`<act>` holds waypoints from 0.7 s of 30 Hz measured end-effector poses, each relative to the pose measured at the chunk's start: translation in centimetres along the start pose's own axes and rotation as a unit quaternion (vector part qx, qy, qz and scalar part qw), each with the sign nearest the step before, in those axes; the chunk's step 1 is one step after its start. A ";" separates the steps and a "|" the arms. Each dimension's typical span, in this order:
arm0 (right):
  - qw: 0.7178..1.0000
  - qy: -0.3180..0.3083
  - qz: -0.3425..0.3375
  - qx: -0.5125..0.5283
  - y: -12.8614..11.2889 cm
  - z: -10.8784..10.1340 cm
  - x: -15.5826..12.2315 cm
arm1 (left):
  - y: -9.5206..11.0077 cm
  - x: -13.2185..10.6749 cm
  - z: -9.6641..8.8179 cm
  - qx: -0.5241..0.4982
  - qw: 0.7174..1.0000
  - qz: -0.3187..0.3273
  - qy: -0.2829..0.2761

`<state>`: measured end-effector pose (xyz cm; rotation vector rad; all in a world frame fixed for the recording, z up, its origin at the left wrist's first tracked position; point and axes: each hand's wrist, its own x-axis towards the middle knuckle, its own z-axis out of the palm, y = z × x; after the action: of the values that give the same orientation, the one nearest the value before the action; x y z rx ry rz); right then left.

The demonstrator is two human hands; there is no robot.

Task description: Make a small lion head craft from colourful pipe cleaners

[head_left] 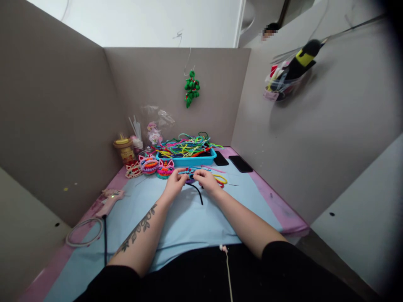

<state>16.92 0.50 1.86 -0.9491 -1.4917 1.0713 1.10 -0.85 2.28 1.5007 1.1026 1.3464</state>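
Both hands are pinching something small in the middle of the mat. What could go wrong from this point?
1. The left hand and right hand pinch a small pipe-cleaner piece. Its black tail hangs loose and might snag.
2. The glue gun lies off to the left, its cord trailing toward the person. An arm sweep could catch it.
3. The finished figures sit just beyond the left hand and could get knocked.

Soft, even indoor light with faint shadows; wide-angle bending at the edges, a dark vignette at right.
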 end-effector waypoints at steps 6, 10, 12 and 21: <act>0.993 0.009 0.071 0.098 0.3 0.3 0.1 | 0.9 -0.3 0.0 0.000 0.998 -0.050 -0.032; 0.990 0.013 0.081 0.115 0.2 0.7 0.0 | 1.1 -0.5 0.2 0.001 0.998 -0.053 -0.033; 0.988 0.010 0.093 0.125 0.1 0.7 -0.1 | 0.9 -0.5 0.2 0.001 0.998 -0.050 -0.026; 0.996 0.010 0.052 0.072 -0.4 -0.2 0.0 | 0.8 -0.3 0.0 0.020 0.998 -0.037 -0.040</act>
<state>17.09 0.45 2.26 -0.9421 -1.3413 1.2233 1.14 -1.38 2.99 1.5159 1.1285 1.2100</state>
